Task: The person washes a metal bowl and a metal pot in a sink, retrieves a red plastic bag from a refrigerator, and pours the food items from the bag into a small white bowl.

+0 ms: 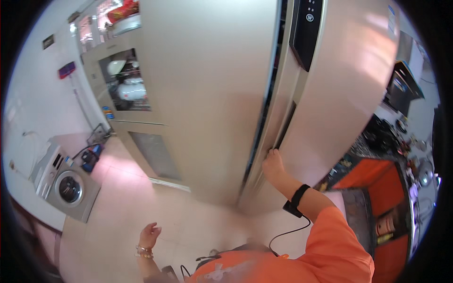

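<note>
A tall beige-gold refrigerator (212,106) stands right in front of me. My right hand (274,165) has its fingers hooked into the dark recessed handle (287,123) of the refrigerator door (339,81), and the fingertips are hidden there. A narrow dark gap (270,83) runs along the door's edge; I cannot tell whether the door stands ajar. Above the handle is a black control panel (307,39) with lit symbols. Low on the left, my left hand (150,236) hangs over the tiled floor, holding nothing, its fingers loosely bent and bracelets at the wrist.
A cabinet (122,123) with glass panes and dishes stands left of the refrigerator. Further left are a front-loading washing machine (69,189) and a purple broom (67,70) against the wall. A kitchen counter with orange cupboard doors (385,177) lies right. A cable (290,231) hangs from my right forearm strap.
</note>
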`<state>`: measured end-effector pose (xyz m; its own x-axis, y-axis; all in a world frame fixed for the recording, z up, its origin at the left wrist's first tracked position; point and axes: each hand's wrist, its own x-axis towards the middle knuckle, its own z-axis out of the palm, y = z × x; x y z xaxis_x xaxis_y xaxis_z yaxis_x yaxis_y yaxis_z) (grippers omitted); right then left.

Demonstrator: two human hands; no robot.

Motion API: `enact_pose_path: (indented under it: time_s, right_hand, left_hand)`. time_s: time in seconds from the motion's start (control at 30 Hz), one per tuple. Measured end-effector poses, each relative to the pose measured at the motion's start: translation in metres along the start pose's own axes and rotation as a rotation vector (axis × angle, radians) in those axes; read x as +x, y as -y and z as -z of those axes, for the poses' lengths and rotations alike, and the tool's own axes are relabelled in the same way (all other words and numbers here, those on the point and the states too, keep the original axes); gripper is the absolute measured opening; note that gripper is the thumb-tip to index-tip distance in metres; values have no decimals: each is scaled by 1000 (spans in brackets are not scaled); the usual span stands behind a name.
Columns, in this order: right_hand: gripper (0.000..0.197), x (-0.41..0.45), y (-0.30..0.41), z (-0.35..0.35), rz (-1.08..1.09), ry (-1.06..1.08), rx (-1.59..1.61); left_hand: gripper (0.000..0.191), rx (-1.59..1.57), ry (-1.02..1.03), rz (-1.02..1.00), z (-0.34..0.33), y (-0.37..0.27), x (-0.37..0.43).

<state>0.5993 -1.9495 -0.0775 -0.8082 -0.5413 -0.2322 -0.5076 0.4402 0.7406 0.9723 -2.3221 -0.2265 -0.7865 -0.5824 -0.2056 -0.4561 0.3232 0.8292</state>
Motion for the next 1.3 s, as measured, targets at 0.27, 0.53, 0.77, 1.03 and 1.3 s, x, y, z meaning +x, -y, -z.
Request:
enact_pose_path:
  time_s: [0.27, 0.53, 0.77, 1.03, 1.3]
  right_hand:
    - [27, -182, 24, 5, -105, -125, 327]
    - [36, -346, 35, -33, -646, -82, 1043]
    - [48, -419, 42, -111, -1213, -209, 1516]
    - [50, -456, 7, -197, -1554, -313, 1385]
    - [52, -440, -11, -222, -1799, -367, 1449]
  left_hand:
    - [44, 31, 419, -279, -48, -110, 70]
    - [48, 42, 731, -396, -115, -192, 70]
    - [49, 147, 903, -455, -196, -242, 64]
    - [47, 175, 1171, -692, -317, -313, 35]
    - [34, -74, 1210, -995, -396, -399, 28]
